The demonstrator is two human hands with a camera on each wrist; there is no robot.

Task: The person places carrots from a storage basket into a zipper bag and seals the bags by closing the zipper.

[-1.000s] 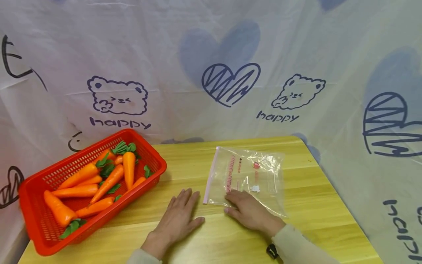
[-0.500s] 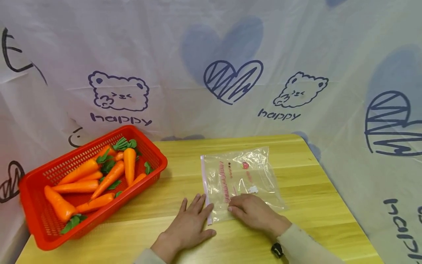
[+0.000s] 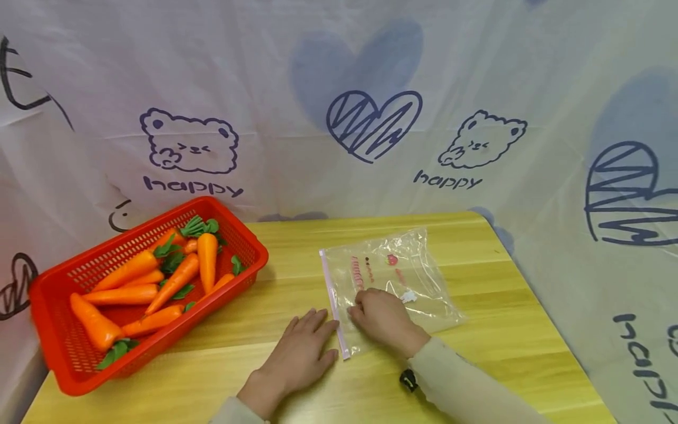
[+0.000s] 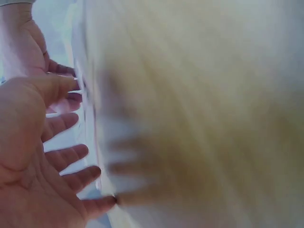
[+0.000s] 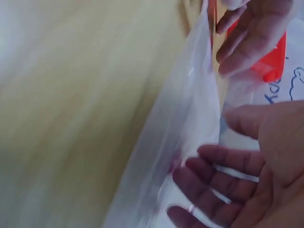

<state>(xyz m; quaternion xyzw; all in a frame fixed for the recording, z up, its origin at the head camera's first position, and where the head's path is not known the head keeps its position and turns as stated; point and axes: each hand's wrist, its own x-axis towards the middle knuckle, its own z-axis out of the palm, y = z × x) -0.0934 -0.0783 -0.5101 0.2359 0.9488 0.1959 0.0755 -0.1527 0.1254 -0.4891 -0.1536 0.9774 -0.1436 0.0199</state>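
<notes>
A clear zip-top bag (image 3: 424,277) with a pink zip edge (image 3: 329,282) and small red prints lies flat on the table. My left hand (image 3: 299,359) rests palm down left of it, fingers spread, the index fingertip at the zip edge. In the left wrist view its fingers (image 4: 71,156) look extended and hold nothing. Over the bag's near left part lies my right hand (image 3: 386,318), its fingers loosely bent. The right wrist view shows these fingers (image 5: 223,180) against the bag's film (image 5: 190,95), with no pinch visible.
A red plastic basket (image 3: 222,312) full of orange carrots (image 3: 175,282) with green tops stands at the table's left. The wooden table (image 3: 508,353) ends at a printed white cloth (image 3: 286,159) behind and at the sides.
The bag has slid left and toward me with my right hand on it, turning slightly. My left hand has shifted right, up to the zip edge. The basket has not moved.
</notes>
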